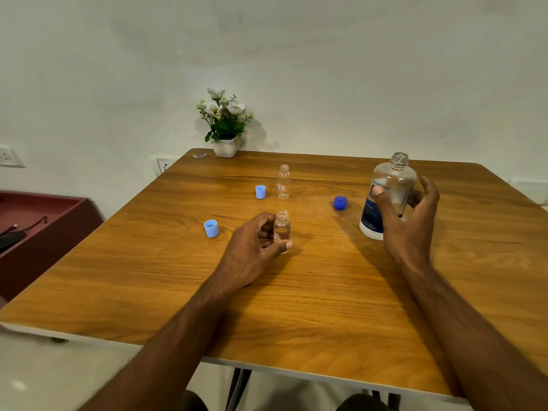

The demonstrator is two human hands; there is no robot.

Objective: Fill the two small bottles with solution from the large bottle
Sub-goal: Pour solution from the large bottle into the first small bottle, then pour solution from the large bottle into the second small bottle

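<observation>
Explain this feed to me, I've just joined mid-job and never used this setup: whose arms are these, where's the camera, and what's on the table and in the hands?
There is no machine: a person works bare-handed, filmed by one camera on their head, looking down. The left hand holds the near small bottle. The right hand grips the large bottle. A second small bottle stands farther back. All three are uncapped. On the wooden table lie two light blue caps, one dark blue cap and a flower pot.

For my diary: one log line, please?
left hand: holds near small bottle | right hand: grips large bottle | caps: all off | pouring: not started
</observation>
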